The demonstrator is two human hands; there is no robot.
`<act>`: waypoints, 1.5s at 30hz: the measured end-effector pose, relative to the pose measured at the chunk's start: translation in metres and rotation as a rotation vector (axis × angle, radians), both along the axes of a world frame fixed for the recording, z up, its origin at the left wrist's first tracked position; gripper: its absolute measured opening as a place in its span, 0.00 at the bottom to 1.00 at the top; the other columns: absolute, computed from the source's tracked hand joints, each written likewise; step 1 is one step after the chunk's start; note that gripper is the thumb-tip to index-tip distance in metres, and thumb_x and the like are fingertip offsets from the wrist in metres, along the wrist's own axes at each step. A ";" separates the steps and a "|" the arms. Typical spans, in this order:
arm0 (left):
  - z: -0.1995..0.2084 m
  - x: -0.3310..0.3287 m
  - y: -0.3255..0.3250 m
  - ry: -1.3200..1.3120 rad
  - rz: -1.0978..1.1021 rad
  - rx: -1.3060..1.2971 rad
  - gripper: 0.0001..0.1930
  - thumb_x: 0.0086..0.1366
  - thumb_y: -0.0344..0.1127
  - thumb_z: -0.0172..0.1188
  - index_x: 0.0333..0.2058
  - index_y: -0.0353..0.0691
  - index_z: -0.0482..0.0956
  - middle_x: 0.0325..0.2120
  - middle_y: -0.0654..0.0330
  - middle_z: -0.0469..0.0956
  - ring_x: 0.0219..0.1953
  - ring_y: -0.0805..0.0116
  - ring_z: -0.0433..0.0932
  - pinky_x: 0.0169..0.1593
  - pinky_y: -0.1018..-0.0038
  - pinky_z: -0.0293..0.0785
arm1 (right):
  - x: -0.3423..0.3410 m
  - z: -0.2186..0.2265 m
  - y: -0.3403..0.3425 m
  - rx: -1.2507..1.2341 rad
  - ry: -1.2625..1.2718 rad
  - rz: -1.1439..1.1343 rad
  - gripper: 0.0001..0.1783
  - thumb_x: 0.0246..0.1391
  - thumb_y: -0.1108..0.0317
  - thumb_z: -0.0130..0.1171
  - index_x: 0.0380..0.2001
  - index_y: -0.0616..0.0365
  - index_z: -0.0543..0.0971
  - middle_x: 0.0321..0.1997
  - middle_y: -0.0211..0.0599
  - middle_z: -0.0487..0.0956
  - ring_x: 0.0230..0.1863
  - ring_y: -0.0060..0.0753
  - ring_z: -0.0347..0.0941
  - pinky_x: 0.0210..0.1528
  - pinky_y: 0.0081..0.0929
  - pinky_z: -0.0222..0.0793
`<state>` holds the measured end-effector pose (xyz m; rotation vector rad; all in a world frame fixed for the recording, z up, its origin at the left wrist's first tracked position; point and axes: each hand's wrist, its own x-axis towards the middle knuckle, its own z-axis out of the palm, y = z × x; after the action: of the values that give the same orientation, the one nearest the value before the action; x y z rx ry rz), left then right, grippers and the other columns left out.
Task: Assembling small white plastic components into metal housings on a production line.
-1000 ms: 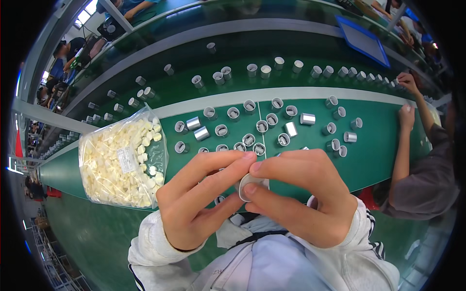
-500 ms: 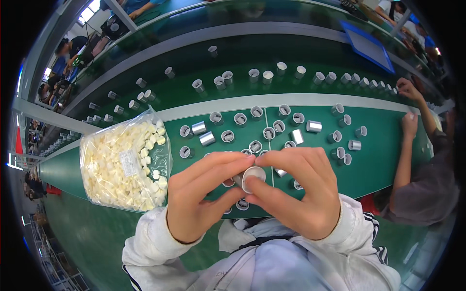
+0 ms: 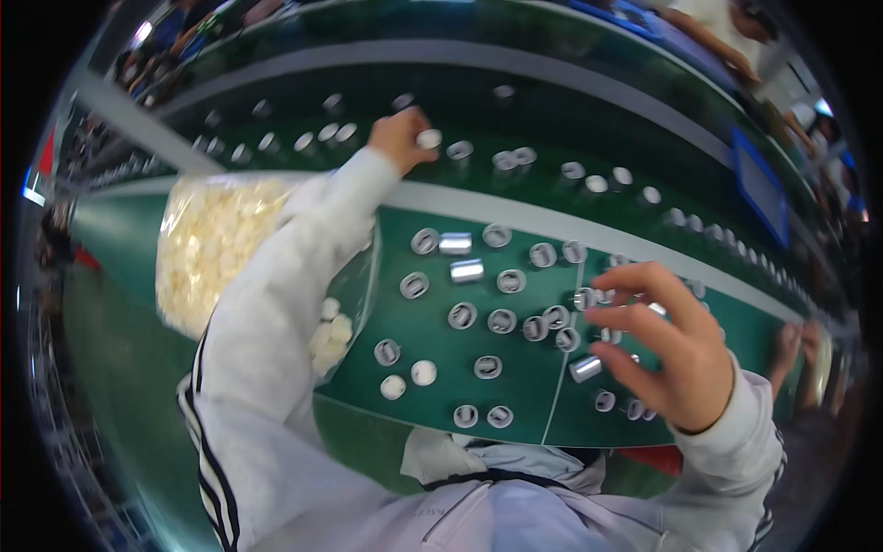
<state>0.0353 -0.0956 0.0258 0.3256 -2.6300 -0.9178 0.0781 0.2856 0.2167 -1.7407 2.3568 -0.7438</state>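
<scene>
My left hand [image 3: 397, 141] reaches out over the far dark-green strip, its fingers closed around a small metal cylinder with a white cap [image 3: 430, 139]. Below it, my sleeve crosses a clear plastic bag [image 3: 216, 244] of cream-white caps and partly hides it. Fingers spread and curved, my right hand [image 3: 667, 345] hovers over the green table among silver cylinders, one lying on its side [image 3: 585, 369] close to the thumb. Several upright open-topped cylinders [image 3: 501, 321] stand between my arms. Two loose white caps [image 3: 423, 372] rest near the table's front.
Beyond a pale rail [image 3: 432, 195], the dark-green strip carries a row of cylinders [image 3: 596, 184], some white-topped. A blue-framed panel [image 3: 760, 184] is at the far right. Another person's hands [image 3: 798, 348] are at the right edge, and a grey post [image 3: 138, 120] slants at upper left.
My hands have come apart from the cylinder held between them. My left hand has gone up and left to the far strip; my right has shifted right and opened. The view has turned.
</scene>
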 end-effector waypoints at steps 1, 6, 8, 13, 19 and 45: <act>-0.011 -0.008 -0.007 -0.036 -0.017 -0.206 0.22 0.41 0.34 0.76 0.36 0.39 0.78 0.31 0.53 0.82 0.36 0.55 0.82 0.42 0.65 0.77 | -0.006 -0.004 -0.004 0.029 0.008 0.013 0.18 0.38 0.81 0.67 0.37 0.63 0.79 0.45 0.45 0.75 0.38 0.42 0.75 0.40 0.30 0.71; -0.002 0.007 -0.015 -0.178 0.015 -0.472 0.24 0.40 0.40 0.77 0.38 0.38 0.81 0.36 0.46 0.80 0.43 0.47 0.79 0.50 0.61 0.75 | -0.031 -0.044 -0.059 0.055 -0.121 0.147 0.13 0.41 0.82 0.64 0.34 0.64 0.77 0.38 0.43 0.75 0.36 0.43 0.75 0.38 0.31 0.72; 0.035 0.042 -0.007 0.009 -0.043 -0.419 0.22 0.47 0.35 0.73 0.41 0.35 0.79 0.37 0.51 0.81 0.41 0.56 0.81 0.42 0.65 0.76 | -0.031 -0.078 -0.096 -0.031 -0.134 0.261 0.11 0.43 0.81 0.63 0.32 0.64 0.76 0.34 0.42 0.73 0.33 0.43 0.75 0.35 0.32 0.71; 0.113 0.187 0.027 0.093 0.112 -0.080 0.10 0.58 0.33 0.64 0.37 0.34 0.80 0.27 0.56 0.81 0.30 0.63 0.80 0.34 0.72 0.74 | 0.045 -0.170 -0.215 0.085 -0.121 0.493 0.08 0.47 0.73 0.60 0.33 0.61 0.76 0.40 0.46 0.75 0.41 0.51 0.76 0.42 0.40 0.74; 0.070 0.281 0.098 -0.018 0.481 0.136 0.07 0.59 0.25 0.61 0.37 0.34 0.80 0.28 0.57 0.81 0.30 0.69 0.79 0.31 0.77 0.72 | 0.086 -0.213 -0.250 0.330 0.033 0.515 0.08 0.47 0.69 0.58 0.32 0.56 0.79 0.43 0.49 0.75 0.46 0.50 0.76 0.44 0.41 0.75; 0.099 0.119 0.044 0.048 -0.274 1.287 0.10 0.59 0.21 0.60 0.39 0.30 0.73 0.40 0.51 0.80 0.41 0.66 0.81 0.44 0.74 0.79 | -0.044 -0.058 -0.163 -0.446 -0.118 0.264 0.12 0.40 0.81 0.69 0.31 0.61 0.80 0.40 0.42 0.79 0.38 0.38 0.77 0.41 0.26 0.73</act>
<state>0.1547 -0.0519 0.1252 0.2014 -1.6786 -2.5436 0.0338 0.1227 0.1583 -2.0470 1.9328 -1.3575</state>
